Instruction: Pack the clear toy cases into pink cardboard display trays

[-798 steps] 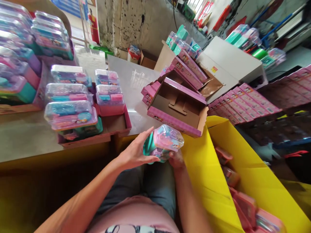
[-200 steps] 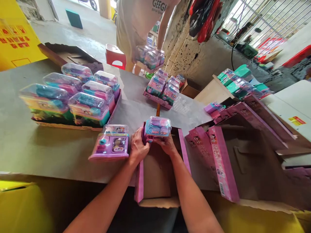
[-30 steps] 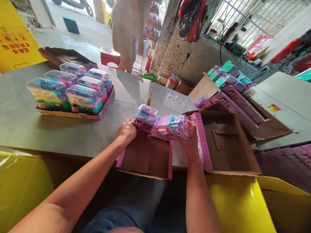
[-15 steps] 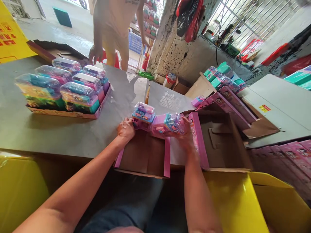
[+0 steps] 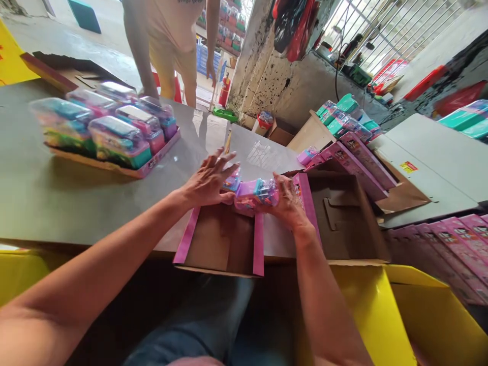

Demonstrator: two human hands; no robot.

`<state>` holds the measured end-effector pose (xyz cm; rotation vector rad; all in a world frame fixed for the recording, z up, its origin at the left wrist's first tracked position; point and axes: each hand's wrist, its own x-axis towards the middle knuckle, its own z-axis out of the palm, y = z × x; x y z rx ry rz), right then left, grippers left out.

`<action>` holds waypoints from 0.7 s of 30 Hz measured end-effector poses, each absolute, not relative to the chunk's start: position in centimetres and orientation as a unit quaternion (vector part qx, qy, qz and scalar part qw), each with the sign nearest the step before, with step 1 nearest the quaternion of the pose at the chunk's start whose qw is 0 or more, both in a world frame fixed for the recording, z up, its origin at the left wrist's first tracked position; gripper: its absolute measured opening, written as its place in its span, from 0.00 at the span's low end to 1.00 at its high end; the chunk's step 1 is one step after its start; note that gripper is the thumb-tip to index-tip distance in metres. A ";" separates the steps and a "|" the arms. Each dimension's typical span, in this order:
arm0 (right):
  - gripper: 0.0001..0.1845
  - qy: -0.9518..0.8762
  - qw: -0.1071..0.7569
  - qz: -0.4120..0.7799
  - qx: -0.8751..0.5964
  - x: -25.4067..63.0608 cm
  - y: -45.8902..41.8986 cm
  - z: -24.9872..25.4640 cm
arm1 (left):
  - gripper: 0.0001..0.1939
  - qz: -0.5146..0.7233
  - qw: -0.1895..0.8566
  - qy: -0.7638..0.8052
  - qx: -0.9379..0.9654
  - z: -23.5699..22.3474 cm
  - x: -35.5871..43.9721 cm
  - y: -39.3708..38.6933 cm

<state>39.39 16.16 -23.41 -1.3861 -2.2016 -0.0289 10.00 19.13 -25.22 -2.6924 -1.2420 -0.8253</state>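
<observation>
My left hand (image 5: 210,179) is open, its fingers spread above a small plastic box (image 5: 232,181) with a blue and purple body. Most of that box is hidden behind the hand. In my right hand (image 5: 287,201) is a purple plastic box (image 5: 247,193) with a clear lid, tilted on its side, my fingers around the lid end. Both boxes are at the far end of a shallow brown cardboard tray (image 5: 219,241) with pink sides. The tray lies on the table's near edge, directly in front of me.
At left, a display tray (image 5: 143,172) holds several clear-lidded plastic boxes (image 5: 120,134); a person (image 5: 173,46) stands behind it. A second cardboard tray (image 5: 351,223) lies at right, with pink cartons (image 5: 354,162) beyond. Yellow boxes (image 5: 360,310) stand below the table edge.
My left hand has let go of the box at the tray's far end and risen over it, fingers spreading. The purple box in my right hand moved slightly left. The person's hand reached behind the filled tray.
</observation>
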 end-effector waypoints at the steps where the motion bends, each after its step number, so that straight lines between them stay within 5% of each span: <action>1: 0.55 -0.820 0.257 -0.032 -0.510 38.9 16.0 -23.4 | 0.42 -0.234 0.030 -0.391 -0.889 -24.8 10.3 19.9; 7: 0.55 -0.838 0.236 -0.023 -0.491 37.8 15.9 -23.7 | 0.39 -0.148 0.037 -0.370 -0.916 -24.0 12.0 22.5; 13: 0.40 -0.856 0.126 -0.042 -0.499 37.7 17.2 -22.4 | 0.35 -0.103 0.043 -0.394 -0.912 -23.1 12.1 22.9; 21: 0.44 -0.840 0.001 -0.064 -0.538 31.5 20.5 -21.2 | 0.33 -0.105 0.037 -0.437 -0.893 -22.9 12.1 22.8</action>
